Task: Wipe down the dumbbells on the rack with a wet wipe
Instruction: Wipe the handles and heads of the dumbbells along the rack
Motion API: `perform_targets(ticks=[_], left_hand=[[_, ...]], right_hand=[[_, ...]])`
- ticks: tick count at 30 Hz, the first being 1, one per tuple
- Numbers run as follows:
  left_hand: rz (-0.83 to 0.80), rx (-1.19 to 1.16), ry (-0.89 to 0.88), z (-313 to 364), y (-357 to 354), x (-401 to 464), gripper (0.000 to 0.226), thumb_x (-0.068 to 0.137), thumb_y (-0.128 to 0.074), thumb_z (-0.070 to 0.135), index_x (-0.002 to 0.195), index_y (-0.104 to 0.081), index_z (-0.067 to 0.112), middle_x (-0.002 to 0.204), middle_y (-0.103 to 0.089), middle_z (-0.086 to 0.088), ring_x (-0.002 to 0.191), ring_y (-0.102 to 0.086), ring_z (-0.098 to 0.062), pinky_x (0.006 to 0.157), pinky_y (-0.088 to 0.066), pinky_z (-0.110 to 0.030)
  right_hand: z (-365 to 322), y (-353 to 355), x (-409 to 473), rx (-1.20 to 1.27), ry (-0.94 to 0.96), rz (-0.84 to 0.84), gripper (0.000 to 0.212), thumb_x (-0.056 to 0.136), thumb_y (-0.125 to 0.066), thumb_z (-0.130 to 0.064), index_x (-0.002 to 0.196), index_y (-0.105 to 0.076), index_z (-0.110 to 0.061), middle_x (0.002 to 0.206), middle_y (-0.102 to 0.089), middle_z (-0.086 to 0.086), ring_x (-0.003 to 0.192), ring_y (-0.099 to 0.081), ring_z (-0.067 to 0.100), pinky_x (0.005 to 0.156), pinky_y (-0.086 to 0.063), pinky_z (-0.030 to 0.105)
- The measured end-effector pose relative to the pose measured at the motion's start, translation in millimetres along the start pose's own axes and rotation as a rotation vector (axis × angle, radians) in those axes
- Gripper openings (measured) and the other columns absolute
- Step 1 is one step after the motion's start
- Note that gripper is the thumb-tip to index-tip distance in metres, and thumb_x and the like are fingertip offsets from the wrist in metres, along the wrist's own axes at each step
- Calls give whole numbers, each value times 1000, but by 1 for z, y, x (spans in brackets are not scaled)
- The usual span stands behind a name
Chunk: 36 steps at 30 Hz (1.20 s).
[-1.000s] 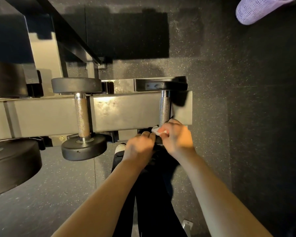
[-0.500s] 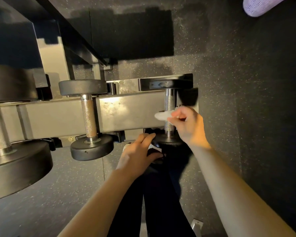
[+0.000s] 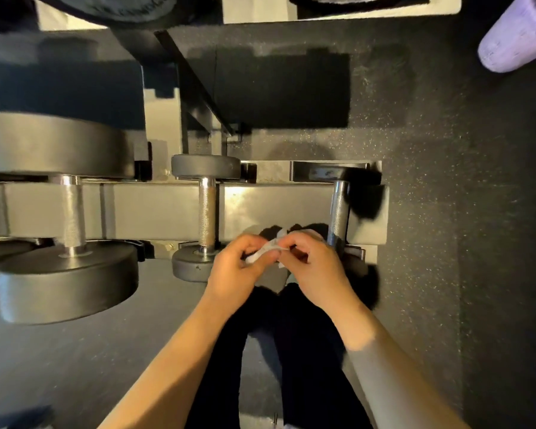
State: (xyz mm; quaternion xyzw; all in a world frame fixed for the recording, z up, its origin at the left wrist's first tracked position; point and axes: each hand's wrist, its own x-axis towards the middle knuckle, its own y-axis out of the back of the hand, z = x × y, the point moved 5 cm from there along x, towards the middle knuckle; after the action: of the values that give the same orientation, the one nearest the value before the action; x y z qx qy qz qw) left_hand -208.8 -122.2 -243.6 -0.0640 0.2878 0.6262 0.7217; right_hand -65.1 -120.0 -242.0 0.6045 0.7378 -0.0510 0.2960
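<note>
Dumbbells sit across the grey rack [image 3: 155,209], handles pointing away from the camera. Large dumbbell [image 3: 68,212] at left, small dumbbell [image 3: 207,212] in the middle, rightmost dumbbell [image 3: 338,209] at the rack's right end; its near head is mostly hidden behind the right hand and in shadow. All three have knurled metal handles and dark round heads.

Wet wipe [image 3: 265,250] is white, crumpled, held between both hands just in front of the rack's near rail, between the small dumbbell's near head and the rightmost dumbbell's handle. Wipe touches no dumbbell as far as visible.

Left hand [image 3: 235,272]: fingers curled, pinching the left end of the wipe. Right hand [image 3: 313,267]: fingers curled in, pinching the right end of the wipe at thumb and fingertips. Hands close together, knuckles nearly touching. Both forearms bare, coming up from the bottom edge.

Dark trouser legs [image 3: 291,351] below the hands. Floor [image 3: 430,243] is dark speckled rubber. Pale lilac roll [image 3: 514,38] lies top right on the floor, well apart from the rack. Upper rack tier with more weights shows along the top edge, cut off.
</note>
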Motion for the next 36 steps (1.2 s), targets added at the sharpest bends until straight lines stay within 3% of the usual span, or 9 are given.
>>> perform_targets(ticks=[5, 8, 12, 16, 20, 23, 27, 30, 36], left_hand=[[254, -132, 176, -33, 55, -12, 8, 84, -73, 8, 83, -66, 11, 72, -66, -1, 65, -60, -10, 60, -48, -16], [277, -46, 142, -44, 87, -20, 9, 87, -70, 10, 88, -66, 19, 77, -67, 4, 68, -62, -5, 64, -50, -17], [266, 455, -109, -39, 145, -31, 3, 90, -67, 21, 93, -68, 20, 83, -62, 12, 69, -58, -7, 62, -46, -20], [241, 925, -354, -41, 207, -31, 25, 91, -55, 30, 93, -71, 10, 83, -67, -5, 71, -63, -27, 63, -47, -32], [145, 1283, -304, -55, 247, -30, 46, 83, -43, 45, 89, -71, 9, 83, -66, -12, 74, -62, -35, 65, -46, -40], [110, 1296, -331, -65, 252, -30, 51, 88, -40, 49, 85, -71, 8, 83, -67, -11, 72, -62, -34, 66, -46, -39], [177, 1309, -425, -67, 248, -28, 44, 92, -47, 45, 77, -67, 8, 76, -62, -9, 67, -59, -31, 61, -42, -38], [238, 1312, -507, -67, 249, -31, 39, 92, -53, 42, 75, -64, 9, 74, -59, -9, 64, -56, -30, 59, -40, -37], [300, 1306, -553, -64, 248, -29, 36, 90, -57, 41, 71, -61, 10, 69, -56, -8, 58, -53, -30, 54, -36, -34]], right_hand=[[-14, -46, 9, -198, 30, 74, 13, 91, -60, -23, 100, -70, -20, 98, -50, -9, 84, -53, 7, 71, -38, 9], [-27, -83, 19, -235, 77, 81, 13, 94, -56, -20, 100, -66, -17, 94, -62, -5, 87, -58, 10, 74, -46, 18], [-40, -111, 41, -282, 93, 252, 10, 95, -54, -13, 101, -62, -10, 97, -64, 4, 89, -60, 15, 79, -52, 28], [-46, -138, 57, -370, -37, 316, 18, 90, -63, -24, 94, -57, -7, 90, -59, 3, 78, -53, 15, 68, -42, 24], [-46, -150, 59, -449, -218, 345, 20, 87, -67, -30, 84, -61, -11, 81, -63, 7, 78, -61, 26, 62, -36, 28], [-51, -144, 58, -516, -297, 222, 22, 88, -66, -24, 103, -68, -8, 96, -69, 12, 92, -63, 29, 73, -47, 31], [-52, -143, 53, -664, -373, -55, 35, 91, -62, -34, 117, -63, -11, 110, -66, 9, 101, -60, 25, 72, -38, 24], [-56, -146, 52, -560, -350, 50, 37, 92, -59, -38, 116, -65, -10, 105, -68, 8, 97, -61, 24, 70, -35, 21], [-64, -136, 70, -212, -351, 441, 9, 83, -70, -15, 80, -62, -11, 78, -62, 1, 73, -55, 16, 67, -39, 25]])
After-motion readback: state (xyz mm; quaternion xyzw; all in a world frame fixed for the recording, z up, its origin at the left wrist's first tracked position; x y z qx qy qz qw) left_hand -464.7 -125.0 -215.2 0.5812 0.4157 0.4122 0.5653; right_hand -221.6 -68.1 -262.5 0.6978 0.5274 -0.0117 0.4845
